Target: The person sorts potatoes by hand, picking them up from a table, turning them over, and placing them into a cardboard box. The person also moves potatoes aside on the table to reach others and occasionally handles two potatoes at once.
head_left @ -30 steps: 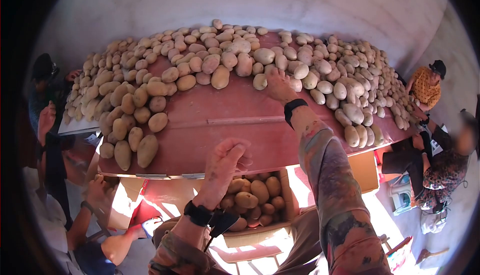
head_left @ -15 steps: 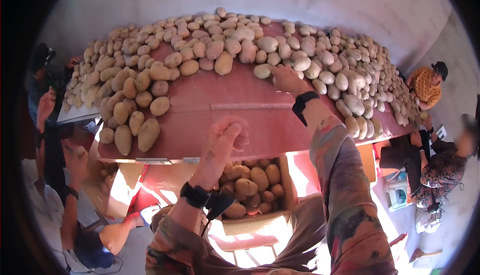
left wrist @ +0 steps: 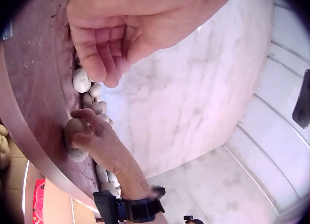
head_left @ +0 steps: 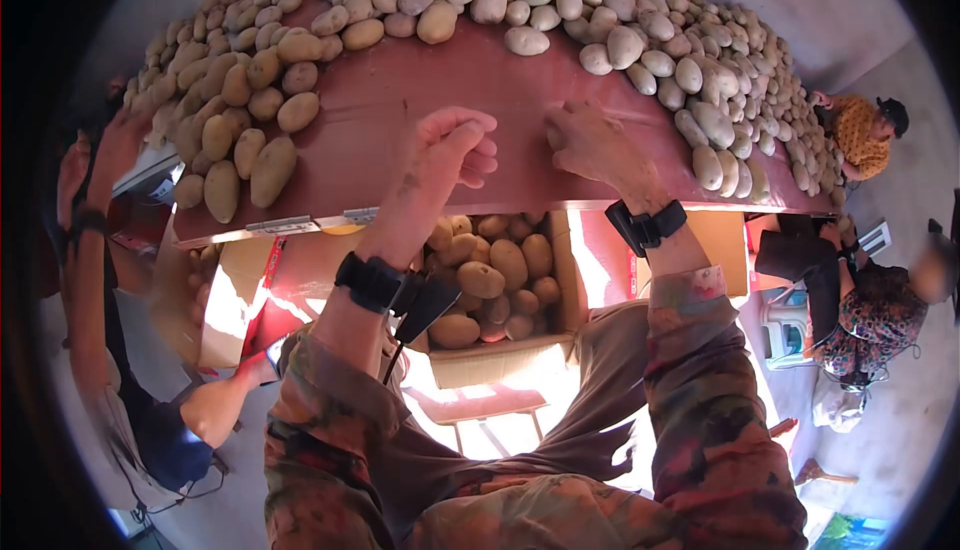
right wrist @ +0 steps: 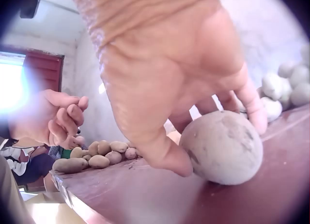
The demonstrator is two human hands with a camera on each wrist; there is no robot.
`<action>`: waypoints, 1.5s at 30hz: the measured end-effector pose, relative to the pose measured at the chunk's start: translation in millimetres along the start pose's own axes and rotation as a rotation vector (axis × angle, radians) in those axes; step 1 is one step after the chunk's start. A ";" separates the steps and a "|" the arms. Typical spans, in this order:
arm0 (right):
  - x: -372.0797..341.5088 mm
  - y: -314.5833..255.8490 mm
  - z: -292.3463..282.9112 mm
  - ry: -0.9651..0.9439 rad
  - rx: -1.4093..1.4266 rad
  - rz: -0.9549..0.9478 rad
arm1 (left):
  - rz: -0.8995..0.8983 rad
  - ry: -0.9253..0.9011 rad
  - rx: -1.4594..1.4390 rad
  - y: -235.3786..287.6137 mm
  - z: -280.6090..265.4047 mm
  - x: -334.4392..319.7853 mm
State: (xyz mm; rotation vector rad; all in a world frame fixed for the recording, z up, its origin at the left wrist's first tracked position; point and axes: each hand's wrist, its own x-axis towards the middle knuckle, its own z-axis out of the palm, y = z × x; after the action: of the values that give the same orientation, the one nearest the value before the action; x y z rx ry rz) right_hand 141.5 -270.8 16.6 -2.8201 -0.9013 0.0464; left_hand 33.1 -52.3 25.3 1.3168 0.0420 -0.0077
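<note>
My right hand (head_left: 600, 145) is over the red tabletop (head_left: 370, 150), near its front edge. In the right wrist view its thumb and fingers curl round a pale, dirt-marked potato (right wrist: 225, 146) low over the surface. From the head view the back of the hand hides that potato. My left hand (head_left: 445, 155) hovers at the table's front edge, fingers loosely curled with nothing between them. Below it, an open cardboard box (head_left: 500, 362) holds several larger potatoes (head_left: 480, 280).
Heaps of potatoes (head_left: 710, 125) curve round the back and both sides of the table. One potato (head_left: 527, 42) lies at the heap's inner edge. Other people sit at the right, one in a yellow top (head_left: 862, 135); another person's arm (head_left: 90, 280) shows at the left.
My right hand has drawn back from the heap toward the front edge, bringing a potato with it. The left hand stays loosely curled. The head view has tipped downward.
</note>
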 end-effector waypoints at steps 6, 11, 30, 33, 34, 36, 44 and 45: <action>-15.1 12.6 13.8 0.042 0.130 0.030 | 0.008 0.003 0.039 -1.6 -1.4 3.6; -14.9 8.3 17.2 0.065 0.071 0.079 | -0.015 0.004 0.017 -3.6 -0.2 3.0; -62.4 -84.8 12.6 -0.640 0.270 -0.433 | -0.027 0.061 0.059 4.9 -7.9 3.4; -74.6 -86.0 29.1 -0.716 0.255 -0.312 | -0.049 0.057 0.067 5.5 -5.4 4.2; -75.5 -86.7 36.8 -0.653 0.228 -0.354 | -0.051 0.074 0.071 6.2 -5.2 4.7; -71.8 -80.7 48.8 -0.646 0.130 -0.393 | -0.033 0.067 0.071 9.1 -3.6 4.8; -75.1 -53.2 121.0 0.080 0.136 -0.679 | -0.003 0.041 0.068 7.8 0.7 0.5; -73.6 -52.2 123.8 0.077 0.132 -0.687 | -0.008 0.044 0.083 9.1 0.9 0.2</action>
State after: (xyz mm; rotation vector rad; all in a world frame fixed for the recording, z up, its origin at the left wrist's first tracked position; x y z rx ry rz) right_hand 41.1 -251.6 -97.5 -2.2343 -1.7092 -0.0901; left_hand 33.6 -50.9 34.3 1.3994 0.0849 0.0131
